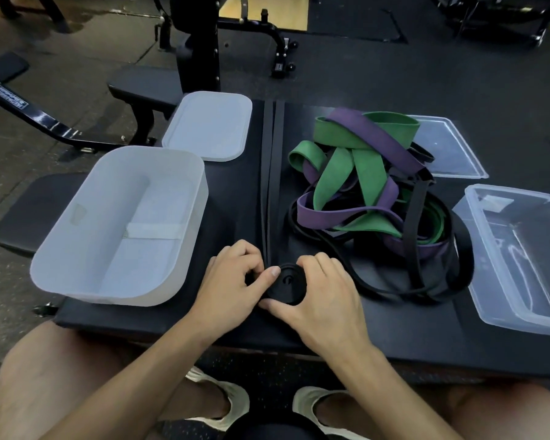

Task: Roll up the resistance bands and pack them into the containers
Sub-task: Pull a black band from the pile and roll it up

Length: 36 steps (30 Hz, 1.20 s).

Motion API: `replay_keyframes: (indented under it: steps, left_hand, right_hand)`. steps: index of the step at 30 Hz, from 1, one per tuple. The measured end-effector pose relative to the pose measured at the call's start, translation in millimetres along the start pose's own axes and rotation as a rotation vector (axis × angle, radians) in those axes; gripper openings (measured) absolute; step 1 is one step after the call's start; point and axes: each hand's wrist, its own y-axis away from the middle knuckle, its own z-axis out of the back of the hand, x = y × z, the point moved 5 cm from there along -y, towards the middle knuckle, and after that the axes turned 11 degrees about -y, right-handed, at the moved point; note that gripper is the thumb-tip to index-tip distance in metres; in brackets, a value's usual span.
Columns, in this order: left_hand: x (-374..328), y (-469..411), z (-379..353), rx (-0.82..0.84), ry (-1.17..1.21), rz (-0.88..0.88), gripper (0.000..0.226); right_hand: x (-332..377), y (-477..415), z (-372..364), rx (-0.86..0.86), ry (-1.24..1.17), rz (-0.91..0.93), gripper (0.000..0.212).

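Far left on the tabletop point(235, 192), white container point(108, 290) sits open, likely for quick drop-in; centre, left hand point(235, 274) and right hand point(318, 293), fingers curled on the black roll point(288, 284), clamp it tight; tail point(272, 169) laid straight ahead; unrolled pile point(369, 192), clear container point(527, 249) right

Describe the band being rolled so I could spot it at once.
Find the black table, a frosted white tub on its left, a tangled pile of green and purple bands on its right. At the near edge between them, the left hand and right hand grip a black coil. Unlike the pile, it is wound tight, its tail running straight away.
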Motion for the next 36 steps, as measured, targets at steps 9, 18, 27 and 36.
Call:
replay_keyframes:
  steps: [9, 18, 27, 36]
  left_hand:
    - [-2.6, 4.5, 6.6, -0.046, 0.041, 0.061, 0.021]
    - [-3.8, 5.6, 6.5, -0.023, 0.025, 0.061, 0.018]
    - [-0.8, 4.1, 6.2, 0.009, 0.024, 0.048, 0.029]
    - [-3.6, 4.7, 8.5, 0.013, 0.035, 0.083, 0.022]
  right_hand:
    - [-2.8, -18.6, 17.5, 0.348, 0.074, 0.163, 0.076]
    - [-0.1, -36.3, 32.4, 0.551, 0.118, 0.282, 0.081]
    - [-13.9, -23.1, 20.1, 0.615, -0.104, 0.186, 0.088]
    - [2.7, 16.4, 13.8, 0.098, 0.110, -0.045, 0.089]
